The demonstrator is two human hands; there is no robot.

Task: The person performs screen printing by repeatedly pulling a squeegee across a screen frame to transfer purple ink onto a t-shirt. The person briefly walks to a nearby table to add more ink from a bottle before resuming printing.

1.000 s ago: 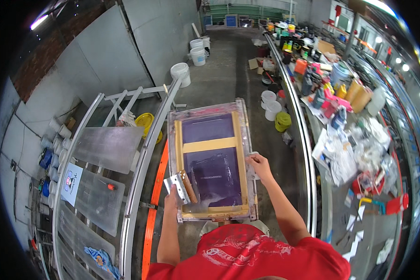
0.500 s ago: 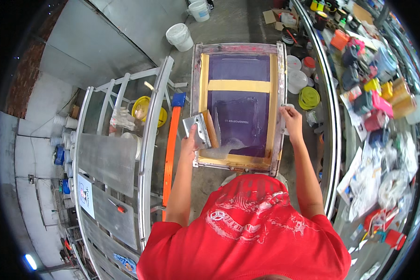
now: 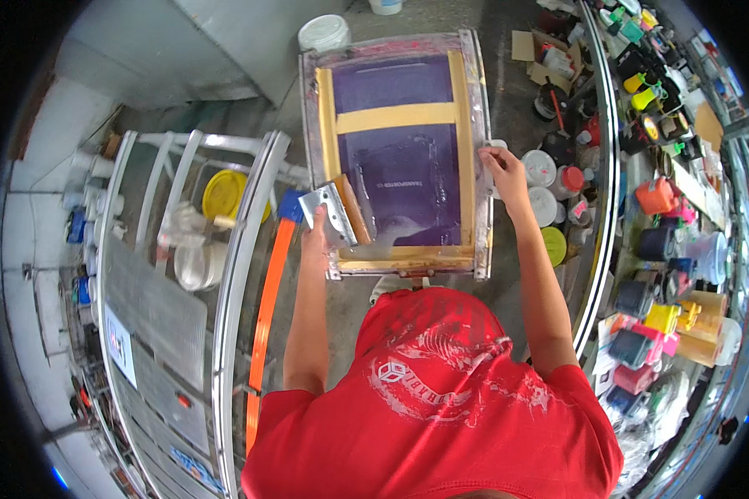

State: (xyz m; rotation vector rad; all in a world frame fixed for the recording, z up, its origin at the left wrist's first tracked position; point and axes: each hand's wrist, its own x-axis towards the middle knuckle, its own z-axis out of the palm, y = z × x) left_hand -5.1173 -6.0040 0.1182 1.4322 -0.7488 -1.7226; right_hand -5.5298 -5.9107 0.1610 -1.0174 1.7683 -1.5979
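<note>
A screen-printing frame [image 3: 473,58] holds purple mesh [image 3: 395,87], bordered and crossed by tan tape [image 3: 391,118], with a wet, glossy patch on its lower part. My left hand [image 3: 314,237] grips a metal-and-wood squeegee [image 3: 333,214] over the lower left corner of the screen. At the frame's right side, the fingers of my right hand [image 3: 503,173] are closed on a flat white piece [image 3: 493,190], partly hidden by the hand. The red shirt [image 3: 429,424] fills the bottom of the view, between my forearms.
At left stands a metal rack [image 3: 250,208] with translucent shelves, beside an orange bar [image 3: 268,308]. White buckets [image 3: 324,32] stand beyond the screen. A cardboard box [image 3: 524,48], tubs and lids lie along the right, beside a metal rail [image 3: 607,166] and a bench crowded with containers [image 3: 653,195].
The view has tipped further down. The screen, held by both hands, has moved forward toward the white bucket and appears higher in the picture. Both grips are the same.
</note>
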